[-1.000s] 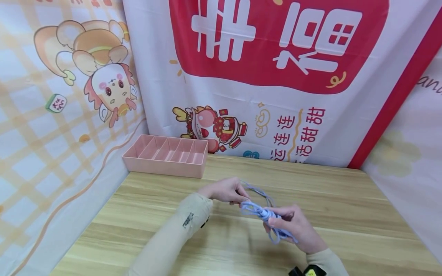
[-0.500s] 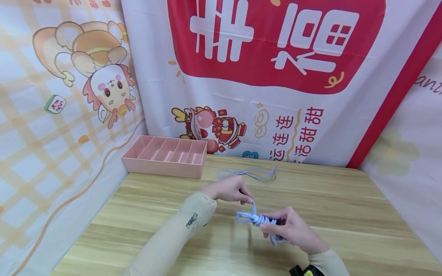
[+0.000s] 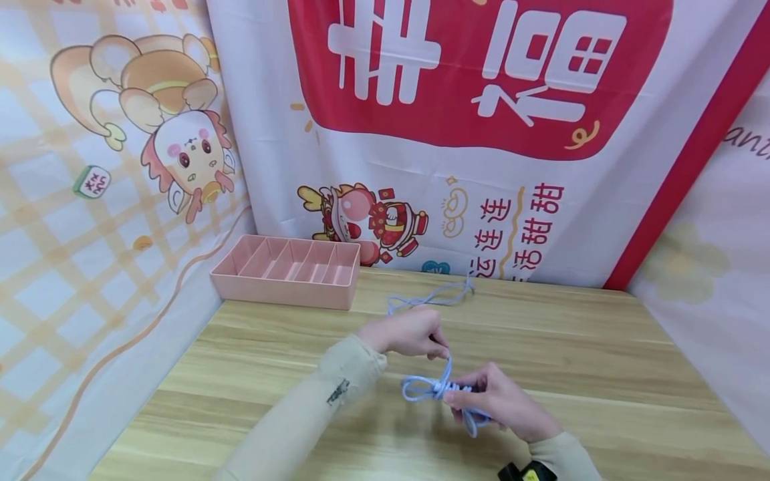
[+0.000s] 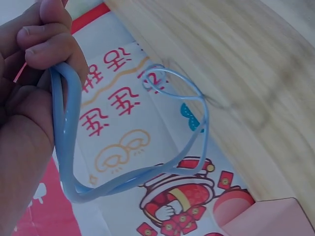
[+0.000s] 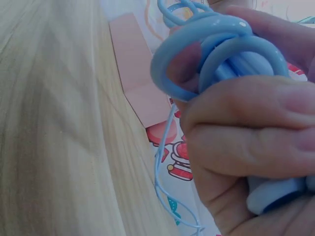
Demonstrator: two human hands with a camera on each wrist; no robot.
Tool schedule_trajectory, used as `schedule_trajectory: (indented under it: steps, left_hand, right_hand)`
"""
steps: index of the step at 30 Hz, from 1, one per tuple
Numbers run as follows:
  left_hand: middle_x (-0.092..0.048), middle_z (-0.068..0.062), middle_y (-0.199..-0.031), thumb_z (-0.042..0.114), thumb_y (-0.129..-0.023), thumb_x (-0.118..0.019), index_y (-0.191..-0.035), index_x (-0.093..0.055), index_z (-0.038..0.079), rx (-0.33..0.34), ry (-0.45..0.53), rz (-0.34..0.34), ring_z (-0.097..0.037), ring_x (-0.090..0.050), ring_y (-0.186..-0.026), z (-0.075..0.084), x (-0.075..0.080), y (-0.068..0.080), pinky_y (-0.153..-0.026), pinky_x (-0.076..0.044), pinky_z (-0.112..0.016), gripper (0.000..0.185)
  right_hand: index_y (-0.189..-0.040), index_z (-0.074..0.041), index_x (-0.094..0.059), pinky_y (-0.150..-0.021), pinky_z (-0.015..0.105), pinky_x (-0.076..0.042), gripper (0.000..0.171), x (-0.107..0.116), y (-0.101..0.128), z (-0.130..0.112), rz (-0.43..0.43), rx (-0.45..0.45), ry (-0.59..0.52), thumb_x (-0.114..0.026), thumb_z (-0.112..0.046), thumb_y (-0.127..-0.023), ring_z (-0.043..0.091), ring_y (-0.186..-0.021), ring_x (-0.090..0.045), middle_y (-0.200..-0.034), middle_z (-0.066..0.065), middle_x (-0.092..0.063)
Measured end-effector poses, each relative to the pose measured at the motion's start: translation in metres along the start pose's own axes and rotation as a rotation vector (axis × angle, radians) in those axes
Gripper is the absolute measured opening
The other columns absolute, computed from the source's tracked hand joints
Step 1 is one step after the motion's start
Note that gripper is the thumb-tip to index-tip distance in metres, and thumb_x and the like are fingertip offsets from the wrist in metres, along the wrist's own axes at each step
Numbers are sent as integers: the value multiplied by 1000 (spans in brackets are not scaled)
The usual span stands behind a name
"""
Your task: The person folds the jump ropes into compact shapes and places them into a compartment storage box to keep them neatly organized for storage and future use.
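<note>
A: What's closest to us?
B: A black band (image 3: pixel 528 471) at the right wrist, by a beige sleeve (image 3: pixel 565 454). Just past it is the right hand (image 3: pixel 504 403).
A: What's that hand doing?
B: It's clamped on a bundle of blue cord (image 3: pixel 441 387), fingers curled round the coils. Loops stick out on both sides of the hand, and from the right wrist a pale end piece (image 5: pixel 274 193) shows below the fingers.
A: And the left hand (image 3: pixel 412 332)?
B: A little farther out, fingers together on a strand that rises from the bundle. Both hands are over the wooden table (image 3: pixel 571 374).
A: Does the cord go on beyond that?
B: Yes, a loose length loops out behind the left hand, near the back edge. Whether it rests on the wood, I can't tell.
A: What's left of that?
B: A pink box (image 3: pixel 283 292) with a row of compartments, at the table's far left.
A: And at the very back?
B: A hanging white cloth (image 3: pixel 265 133) with a big red patch, white lettering and a cartoon figure (image 3: pixel 367 220).
</note>
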State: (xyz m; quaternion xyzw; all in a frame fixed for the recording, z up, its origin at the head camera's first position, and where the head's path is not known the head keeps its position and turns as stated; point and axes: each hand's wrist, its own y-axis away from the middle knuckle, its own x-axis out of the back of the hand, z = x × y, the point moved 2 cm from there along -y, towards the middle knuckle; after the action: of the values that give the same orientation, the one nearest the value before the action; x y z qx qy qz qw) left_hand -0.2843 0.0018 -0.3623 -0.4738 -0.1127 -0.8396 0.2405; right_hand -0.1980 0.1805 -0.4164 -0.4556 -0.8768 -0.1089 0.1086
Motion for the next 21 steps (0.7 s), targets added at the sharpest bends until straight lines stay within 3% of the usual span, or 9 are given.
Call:
schedule_trajectory:
  steps: [3, 5, 8, 11, 15, 21]
  left_hand:
    - [-65, 6, -60, 13, -91, -72, -82, -80, 9, 3, -7, 2, 1, -54, -53, 7, 1, -1, -57, -48, -14, 12]
    - [-64, 9, -60, 12, -92, -72, -83, -80, 9, 8, -15, 7, 2, -53, -53, 10, 2, 0, -56, -47, -14, 13]
    - [-63, 11, -59, 11, -92, -71, -82, -80, 11, 15, -15, 8, 1, -50, -49, 13, 1, 1, -50, -43, -15, 14]
    - [-65, 11, -61, 10, -93, -69, -82, -80, 12, 3, -26, 3, 1, -48, -47, 17, 0, 2, -48, -41, -15, 16]
    - [-64, 11, -60, 9, -94, -68, -80, -80, 13, -40, -89, 8, 3, -46, -48, 23, -1, 0, -49, -40, -14, 19]
    - [-56, 13, -54, 6, -92, -67, -73, -78, 14, -141, -212, 44, 2, -42, -48, 37, -4, -2, -49, -38, -12, 23]
  right_hand:
    - [-90, 4, -70, -33, 24, -24, 35, 0, -2, 4, 10, -35, -45, -64, -30, -97, 9, -44, -37, -73, 14, -66]
    - [-105, 4, -69, -34, 24, -25, 36, 0, -3, 5, 21, -43, -96, -63, -30, -98, 10, -44, -38, -78, 21, -67]
    - [-131, -2, -60, -35, 25, -24, 42, 0, -4, 7, 28, -47, -200, -61, -28, -99, 11, -45, -38, -87, 33, -64]
    - [-144, -12, -51, -36, 24, -25, 49, 0, -3, 7, 36, -47, -245, -61, -27, -99, 12, -47, -41, -90, 38, -61]
    - [-139, -14, -56, -37, 20, -28, 45, 0, -3, 6, 50, -60, -223, -63, -29, -97, 10, -50, -45, -86, 29, -64]
    - [-121, -5, -65, -37, 21, -27, 35, -1, -4, 6, 80, -81, -212, -65, -29, -96, 11, -50, -45, -81, 20, -66]
